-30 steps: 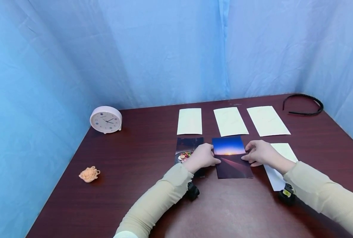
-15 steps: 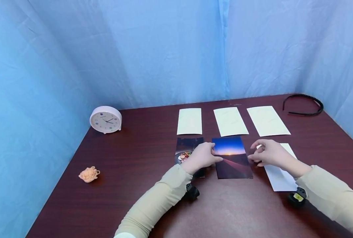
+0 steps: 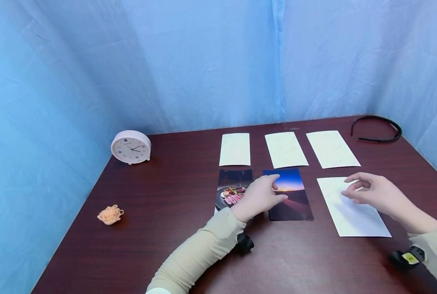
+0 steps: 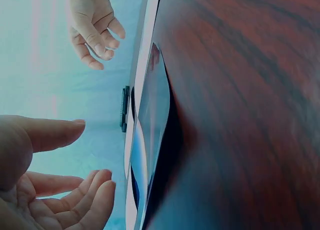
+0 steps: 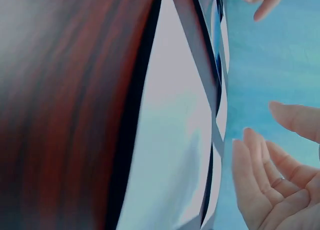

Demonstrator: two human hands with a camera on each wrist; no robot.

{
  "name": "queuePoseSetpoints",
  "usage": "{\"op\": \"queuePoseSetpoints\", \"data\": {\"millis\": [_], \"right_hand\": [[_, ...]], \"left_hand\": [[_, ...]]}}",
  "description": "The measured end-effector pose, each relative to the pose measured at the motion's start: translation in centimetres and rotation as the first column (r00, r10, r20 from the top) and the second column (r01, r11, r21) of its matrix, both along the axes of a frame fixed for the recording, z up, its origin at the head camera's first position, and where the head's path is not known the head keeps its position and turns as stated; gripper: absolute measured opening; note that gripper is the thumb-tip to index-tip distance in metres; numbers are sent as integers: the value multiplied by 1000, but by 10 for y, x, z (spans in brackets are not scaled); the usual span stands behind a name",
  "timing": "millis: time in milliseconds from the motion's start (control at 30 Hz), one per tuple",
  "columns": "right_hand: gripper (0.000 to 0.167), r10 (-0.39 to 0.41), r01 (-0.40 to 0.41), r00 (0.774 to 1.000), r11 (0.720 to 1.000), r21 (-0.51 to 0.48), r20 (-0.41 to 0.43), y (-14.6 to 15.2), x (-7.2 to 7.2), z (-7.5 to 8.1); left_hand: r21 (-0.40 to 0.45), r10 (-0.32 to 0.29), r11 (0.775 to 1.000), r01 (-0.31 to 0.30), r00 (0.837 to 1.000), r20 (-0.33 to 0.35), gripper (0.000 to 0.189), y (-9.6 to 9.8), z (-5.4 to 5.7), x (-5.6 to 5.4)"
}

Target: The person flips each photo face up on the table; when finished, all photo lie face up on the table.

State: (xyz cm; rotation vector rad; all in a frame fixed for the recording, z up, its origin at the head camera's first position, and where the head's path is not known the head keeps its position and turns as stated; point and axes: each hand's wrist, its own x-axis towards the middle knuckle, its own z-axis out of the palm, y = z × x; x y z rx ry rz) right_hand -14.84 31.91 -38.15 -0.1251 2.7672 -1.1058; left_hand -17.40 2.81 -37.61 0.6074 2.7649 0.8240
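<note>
A photo of a sunset road (image 3: 292, 204) lies face up on the table. My left hand (image 3: 260, 196) hovers over its left edge, thumb and fingers apart with nothing between them, as the left wrist view also shows. Left of it lies a photo of a plated dish (image 3: 229, 196), partly hidden by that hand. My right hand (image 3: 374, 190) is above a white blank card (image 3: 350, 216) at the right, fingers loosely bent and holding nothing. In the right wrist view a gap separates the right fingers (image 5: 245, 175) from the card.
A row of white cards, left (image 3: 234, 150), middle (image 3: 286, 150) and right (image 3: 332, 149), lies behind the photos. A black headband (image 3: 380, 141) sits at the back right. A white clock (image 3: 131, 148) and an orange bundle of bands (image 3: 110, 215) are on the left.
My right hand has let go of the sunset photo's right edge and moved right, over the white card. My left hand has lifted off the left edge, shifting slightly right. The photo stays put.
</note>
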Motion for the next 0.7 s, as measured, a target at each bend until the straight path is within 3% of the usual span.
{"op": "queuePoseSetpoints", "data": {"millis": [233,433,700], "right_hand": [[56,-32,34,999,992,120,-19,25,8,-9],[63,-61,65,998,981,184,-26,35,11,-15],[67,-62,57,998,974,217,17,39,12,-17]], "left_hand": [[-24,-78,997,76,993,-83,64,16,-2,8],[-165,-191,973,160,963,-191,69,40,-2,16],[-276,-279,937,216,936,-215,75,67,-5,23]]}}
